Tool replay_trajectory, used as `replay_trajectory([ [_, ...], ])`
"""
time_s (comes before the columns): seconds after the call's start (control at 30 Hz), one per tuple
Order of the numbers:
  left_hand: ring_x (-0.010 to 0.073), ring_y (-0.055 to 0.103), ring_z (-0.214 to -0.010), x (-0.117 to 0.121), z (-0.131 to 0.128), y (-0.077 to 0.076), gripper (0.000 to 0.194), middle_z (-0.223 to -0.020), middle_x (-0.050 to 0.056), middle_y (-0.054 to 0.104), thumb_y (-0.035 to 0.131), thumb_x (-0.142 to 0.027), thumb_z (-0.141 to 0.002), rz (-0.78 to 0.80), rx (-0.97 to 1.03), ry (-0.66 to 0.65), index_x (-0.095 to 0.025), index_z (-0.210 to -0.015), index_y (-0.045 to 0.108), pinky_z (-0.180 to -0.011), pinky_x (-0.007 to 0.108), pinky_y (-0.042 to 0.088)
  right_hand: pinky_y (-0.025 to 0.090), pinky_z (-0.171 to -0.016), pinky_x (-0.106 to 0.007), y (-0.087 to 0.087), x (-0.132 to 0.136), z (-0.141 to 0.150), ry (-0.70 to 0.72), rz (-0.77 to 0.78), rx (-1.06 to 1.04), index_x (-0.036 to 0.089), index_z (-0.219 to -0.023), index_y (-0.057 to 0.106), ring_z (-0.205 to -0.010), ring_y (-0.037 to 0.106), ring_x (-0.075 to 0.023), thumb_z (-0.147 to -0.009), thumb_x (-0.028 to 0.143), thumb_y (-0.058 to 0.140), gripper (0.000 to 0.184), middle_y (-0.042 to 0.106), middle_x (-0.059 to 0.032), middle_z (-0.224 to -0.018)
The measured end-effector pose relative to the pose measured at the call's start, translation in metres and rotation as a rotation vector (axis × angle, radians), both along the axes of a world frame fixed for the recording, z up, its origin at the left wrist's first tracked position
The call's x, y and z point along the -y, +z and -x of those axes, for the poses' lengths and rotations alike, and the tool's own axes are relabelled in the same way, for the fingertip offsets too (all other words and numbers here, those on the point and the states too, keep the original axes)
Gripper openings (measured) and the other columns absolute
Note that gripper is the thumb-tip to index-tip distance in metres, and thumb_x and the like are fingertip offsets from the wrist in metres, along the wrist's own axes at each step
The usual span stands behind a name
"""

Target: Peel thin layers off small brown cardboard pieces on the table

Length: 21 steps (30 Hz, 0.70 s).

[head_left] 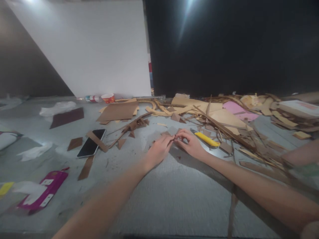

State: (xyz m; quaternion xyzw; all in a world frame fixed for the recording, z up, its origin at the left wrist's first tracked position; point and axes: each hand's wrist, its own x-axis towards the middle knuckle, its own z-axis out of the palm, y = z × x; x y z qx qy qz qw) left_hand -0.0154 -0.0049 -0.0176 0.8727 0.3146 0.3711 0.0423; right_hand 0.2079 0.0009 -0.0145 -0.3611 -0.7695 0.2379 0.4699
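Note:
My left hand point(159, 148) and my right hand point(190, 143) meet at the middle of the grey floor, fingertips pinched together on a small brown cardboard piece point(174, 137). Both hands are closed in a pinch around it. A yellow utility knife point(206, 139) lies on the floor just right of my right hand, untouched. More small cardboard scraps point(165, 134) lie under and around the fingers.
A black phone point(91, 143) lies to the left with cardboard strips point(86, 167) across and beside it. A magenta packet point(43, 193) sits near left. A big heap of cardboard offcuts point(224, 116) and a pink sheet point(238, 110) fill the right. A cup point(108, 98) stands by the white wall.

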Motion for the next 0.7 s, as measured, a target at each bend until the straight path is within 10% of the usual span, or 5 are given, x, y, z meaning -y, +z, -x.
replay_trajectory([
  [0.7,0.0241,0.075,-0.121,0.0000,-0.0037,-0.0001,0.025,-0.129,0.010,0.075,0.052,-0.029,-0.114,0.130,0.095,0.065,-0.024,-0.136,0.063,-0.102,0.041,0.062,0.054,-0.083,-0.038,0.0018,0.0046,0.0019,-0.126,-0.052,-0.035,0.024,-0.105,0.072,-0.092,0.063,-0.0230,-0.103,0.046,0.071,0.021,0.069,-0.0072,-0.103],
])
